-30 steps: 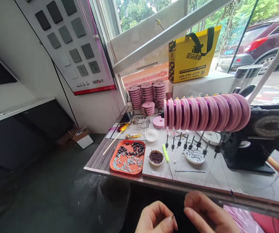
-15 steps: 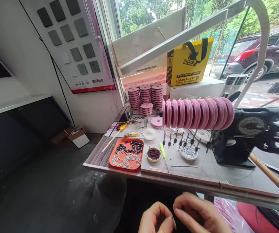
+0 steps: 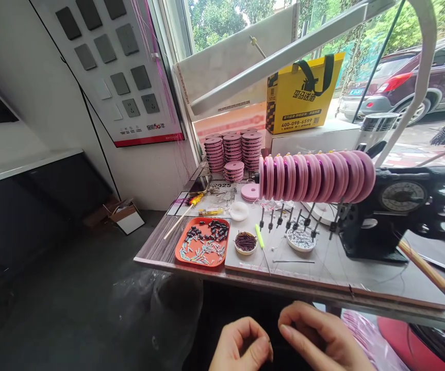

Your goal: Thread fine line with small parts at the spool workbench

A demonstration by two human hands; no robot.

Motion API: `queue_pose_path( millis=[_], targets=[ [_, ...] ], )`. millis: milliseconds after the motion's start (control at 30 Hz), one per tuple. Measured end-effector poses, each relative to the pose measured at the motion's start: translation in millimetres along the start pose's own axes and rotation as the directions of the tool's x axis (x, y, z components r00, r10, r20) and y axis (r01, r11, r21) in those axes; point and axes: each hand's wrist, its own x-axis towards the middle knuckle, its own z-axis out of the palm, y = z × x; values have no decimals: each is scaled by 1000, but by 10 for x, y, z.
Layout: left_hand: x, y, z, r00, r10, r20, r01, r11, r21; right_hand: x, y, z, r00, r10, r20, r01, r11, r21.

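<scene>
Both my hands are low in front of the table edge, close together. My left hand [image 3: 241, 348] has thumb and forefinger pinched, with a tiny dark piece showing at the fingertips. My right hand [image 3: 323, 340] is curled beside it, fingers bent toward the left hand; what it holds is too small to see. Beyond them on the table [image 3: 156, 247] sit an orange tray [image 3: 202, 242] of small beads and tubes, a small bowl of dark pieces [image 3: 245, 242] and a bowl of pale beads [image 3: 300, 239]. A row of pink spools [image 3: 315, 178] hangs on a black winding machine [image 3: 400, 206].
Stacks of pink spools [image 3: 233, 152] stand at the back by the window, under a yellow bag [image 3: 303, 93]. A green-handled needle tool [image 3: 261, 242], a white lamp arm [image 3: 284, 56] and a wooden stick [image 3: 423, 265] are on or over the table. A clear plastic bag [image 3: 168, 314] hangs below.
The view has shifted slightly, so the table sits a little further off. My hands stay close together; the left thumb and forefinger have closed tighter.
</scene>
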Motion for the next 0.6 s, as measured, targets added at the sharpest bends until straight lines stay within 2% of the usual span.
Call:
queue_pose_path(
  millis=[67,133,267,367,433,533,600],
  targets=[
    [10,10,-49,1000,20,20,-19,999,-30,-2,-7,-12,999,24,-36,-22,998,50],
    [20,34,-61,998,57,-19,-59,993,-98,2,-11,-25,997,44,-67,-37,993,108],
    [40,157,25,987,134,-85,-152,956,-253,21,-27,-42,999,31,-28,-27,992,125],
    [70,264,113,992,109,-57,-121,948,-293,30,-42,-41,999,39,7,-39,996,82],
    [94,308,149,997,64,-44,-74,942,-328,32,-44,-31,999,29,19,-31,993,115],
    [117,311,167,999,23,-28,-32,922,-385,34,-44,-16,999,27,25,-31,988,154],
    [122,276,164,999,24,-38,-37,923,-382,38,-51,-16,999,26,21,-28,994,102]
  ],
)
